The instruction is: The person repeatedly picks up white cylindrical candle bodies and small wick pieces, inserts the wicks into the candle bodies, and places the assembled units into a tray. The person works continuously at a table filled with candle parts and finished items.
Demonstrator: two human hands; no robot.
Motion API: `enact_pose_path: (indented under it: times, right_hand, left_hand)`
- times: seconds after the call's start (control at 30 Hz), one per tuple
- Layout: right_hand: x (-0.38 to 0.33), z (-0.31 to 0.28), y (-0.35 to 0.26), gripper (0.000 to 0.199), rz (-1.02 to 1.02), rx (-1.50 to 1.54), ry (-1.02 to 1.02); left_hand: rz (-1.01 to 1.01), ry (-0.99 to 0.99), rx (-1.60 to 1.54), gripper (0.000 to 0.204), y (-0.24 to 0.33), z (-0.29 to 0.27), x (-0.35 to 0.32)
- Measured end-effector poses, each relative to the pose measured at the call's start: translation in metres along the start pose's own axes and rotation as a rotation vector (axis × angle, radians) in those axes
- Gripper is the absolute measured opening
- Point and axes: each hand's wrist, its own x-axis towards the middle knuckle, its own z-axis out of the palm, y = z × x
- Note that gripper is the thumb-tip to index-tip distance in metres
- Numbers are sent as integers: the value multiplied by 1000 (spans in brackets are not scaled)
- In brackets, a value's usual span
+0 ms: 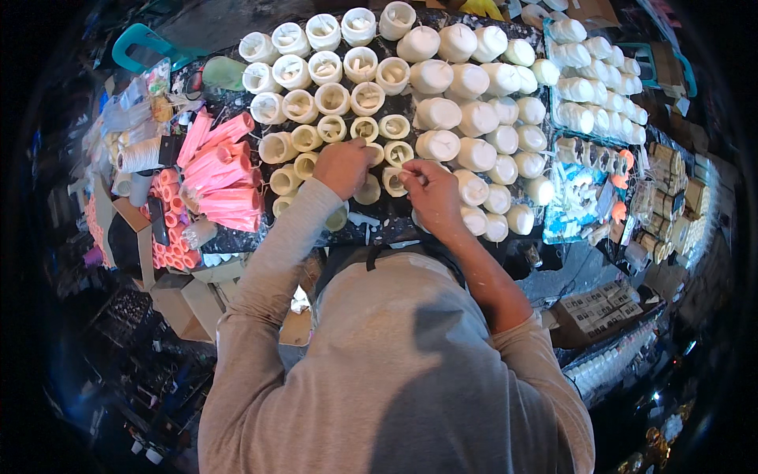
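Note:
Rows of hollow off-white wax cups (332,98) stand on the dark, wax-spattered table, several with pale chunks and wicks inside. My left hand (343,169) reaches over the near rows, its fingers curled together beside a small cup (365,128); what they grip, if anything, is hidden. Just to its right, my right hand (433,194) pinches a thin pale strand that looks like a candle wick (405,172), at the rim of another small cup (393,182). Right of the hands stand rows of filled white candles (476,117) with wicks on top.
Pink wax tubes (227,174) are heaped at the left, near a spool of white string (140,156). At the right lie a blue tray of white candles (580,91) and a blue sheet with small parts (580,186). An open cardboard box (185,304) sits below the table's left edge.

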Motion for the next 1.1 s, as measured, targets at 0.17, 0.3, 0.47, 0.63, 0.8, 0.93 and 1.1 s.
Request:
enact_pose_path:
  times: [0.17, 0.3, 0.47, 0.63, 0.8, 0.93, 1.1]
  right_hand:
    - [12, 16, -2, 14, -256, -97, 49]
    - [22, 14, 0, 16, -207, -132, 67]
    - [21, 1, 1, 19, -120, -126, 40]
    - [20, 5, -4, 17, -160, -143, 39]
    - [25, 24, -2, 18, -380, -187, 24]
    - [31, 38, 3, 20, -411, -264, -126]
    - [30, 35, -8, 26, -342, -339, -159]
  left_hand:
    - [-54, 19, -132, 13, -9, -1, 2]
    - [38, 5, -136, 13, -10, -3, 7]
    - [40, -48, -49, 12, -8, 5, 11]
    - [-2, 51, -89, 15, -16, 6, 9]
    - [-34, 41, -111, 12, -22, -2, 10]
    - [-42, 33, -102, 15, -19, -5, 11]
    - [-44, 73, -131, 15, -19, -1, 11]
